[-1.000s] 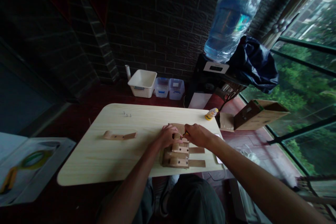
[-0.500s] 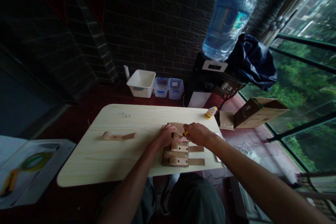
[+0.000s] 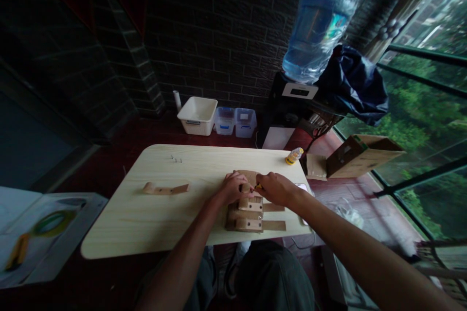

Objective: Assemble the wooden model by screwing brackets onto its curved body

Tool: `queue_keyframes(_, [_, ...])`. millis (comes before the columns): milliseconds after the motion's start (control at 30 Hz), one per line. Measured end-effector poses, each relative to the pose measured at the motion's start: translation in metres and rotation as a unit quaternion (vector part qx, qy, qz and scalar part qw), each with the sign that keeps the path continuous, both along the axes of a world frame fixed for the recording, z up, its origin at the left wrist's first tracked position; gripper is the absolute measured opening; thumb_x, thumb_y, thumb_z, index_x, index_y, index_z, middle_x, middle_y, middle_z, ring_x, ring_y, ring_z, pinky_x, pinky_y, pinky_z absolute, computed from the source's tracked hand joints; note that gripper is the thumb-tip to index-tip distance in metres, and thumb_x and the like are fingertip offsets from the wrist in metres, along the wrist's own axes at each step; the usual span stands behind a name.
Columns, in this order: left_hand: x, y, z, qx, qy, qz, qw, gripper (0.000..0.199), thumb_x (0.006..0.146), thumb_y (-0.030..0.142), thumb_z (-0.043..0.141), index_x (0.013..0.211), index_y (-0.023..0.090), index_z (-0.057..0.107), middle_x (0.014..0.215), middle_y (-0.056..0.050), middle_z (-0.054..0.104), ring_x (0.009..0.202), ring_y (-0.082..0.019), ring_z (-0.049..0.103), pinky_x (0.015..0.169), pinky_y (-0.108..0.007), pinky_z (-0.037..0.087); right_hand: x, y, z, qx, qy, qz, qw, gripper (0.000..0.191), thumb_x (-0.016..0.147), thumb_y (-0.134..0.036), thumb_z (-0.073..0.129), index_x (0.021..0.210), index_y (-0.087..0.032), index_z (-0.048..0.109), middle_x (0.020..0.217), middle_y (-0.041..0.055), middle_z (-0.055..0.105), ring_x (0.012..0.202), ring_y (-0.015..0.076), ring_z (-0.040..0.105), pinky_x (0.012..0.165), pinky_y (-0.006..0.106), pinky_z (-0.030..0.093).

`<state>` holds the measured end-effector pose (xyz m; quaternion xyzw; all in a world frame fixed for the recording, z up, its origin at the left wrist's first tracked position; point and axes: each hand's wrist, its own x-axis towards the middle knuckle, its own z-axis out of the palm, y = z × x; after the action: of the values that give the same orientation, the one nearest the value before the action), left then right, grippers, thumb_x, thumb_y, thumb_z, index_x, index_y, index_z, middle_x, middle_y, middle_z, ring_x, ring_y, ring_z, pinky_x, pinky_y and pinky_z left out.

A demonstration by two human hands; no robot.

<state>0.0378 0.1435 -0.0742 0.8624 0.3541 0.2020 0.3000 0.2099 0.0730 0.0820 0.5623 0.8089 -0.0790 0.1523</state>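
On the table, a brown cardboard piece (image 3: 233, 218) carries several folded cardboard strips with dark round dots. My left hand (image 3: 233, 187) presses on its upper part, fingers closed around a looped cardboard strip (image 3: 245, 188). From the right, my right hand (image 3: 274, 187) grips a small yellow tool (image 3: 258, 186), which looks like a screwdriver. Its tip points at the strip beside my left fingers; the exact contact is too small to make out. Two strip ends (image 3: 274, 225) stick out to the right of the cardboard.
A loose cardboard strip (image 3: 166, 189) lies on the left of the pale table (image 3: 120, 223). Several small screw-like pieces (image 3: 176, 159) sit near the far edge. A clear bottle with yellow (image 3: 294, 156) stands at the far right corner, and a phone-like white object (image 3: 302, 187) is partly behind my right arm.
Both hands keep almost the same place on the cardboard, with only a slight shift of the right hand. The whole view has moved a little.
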Motion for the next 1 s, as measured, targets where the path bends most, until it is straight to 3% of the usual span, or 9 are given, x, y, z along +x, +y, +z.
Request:
queue_keyframes(167, [0.000, 0.001, -0.001, 0.014, 0.005, -0.004, 1.000, 0.014, 0.082, 0.039, 0.072, 0.084, 0.026, 0.078, 0.104, -0.001, 0.074, 0.108, -0.024, 0.057, 0.096, -0.039, 0.036, 0.000, 0.006, -0.006, -0.006, -0.002, -0.049, 0.999, 0.044, 0.102, -0.047, 0.044, 0.116, -0.013, 0.067, 0.109, 0.0189, 0.075, 0.103, 0.0270, 0.072, 0.083, 0.032, 0.052])
queue_keyframes(467, [0.000, 0.002, 0.000, 0.001, 0.006, -0.002, 1.000, 0.022, 0.077, 0.046, 0.077, 0.088, 0.027, 0.077, 0.105, -0.001, 0.074, 0.108, -0.024, 0.057, 0.098, -0.040, 0.035, -0.002, 0.004, 0.009, 0.003, 0.007, 0.016, 1.000, 0.029, 0.100, -0.037, 0.052, 0.119, -0.018, 0.064, 0.111, 0.0150, 0.075, 0.103, 0.0252, 0.072, 0.080, 0.030, 0.051])
queue_keyframes(633, [0.000, 0.003, 0.000, 0.000, 0.003, -0.005, 1.000, 0.023, 0.079, 0.048, 0.075, 0.087, 0.026, 0.077, 0.105, -0.001, 0.074, 0.108, -0.025, 0.057, 0.098, -0.040, 0.035, -0.004, 0.006, 0.004, 0.008, -0.009, -0.008, 1.000, 0.034, 0.101, -0.040, 0.052, 0.118, -0.013, 0.064, 0.107, 0.0200, 0.073, 0.102, 0.0274, 0.072, 0.080, 0.032, 0.052])
queue_keyframes(1000, [-0.001, 0.002, -0.002, -0.001, 0.006, 0.001, 1.000, 0.022, 0.077, 0.045, 0.077, 0.090, 0.027, 0.078, 0.104, -0.002, 0.074, 0.108, -0.026, 0.058, 0.098, -0.041, 0.036, -0.001, 0.003, 0.002, 0.003, 0.006, -0.020, 1.000, 0.035, 0.102, -0.042, 0.048, 0.118, -0.015, 0.063, 0.108, 0.0177, 0.075, 0.101, 0.0273, 0.072, 0.080, 0.032, 0.052])
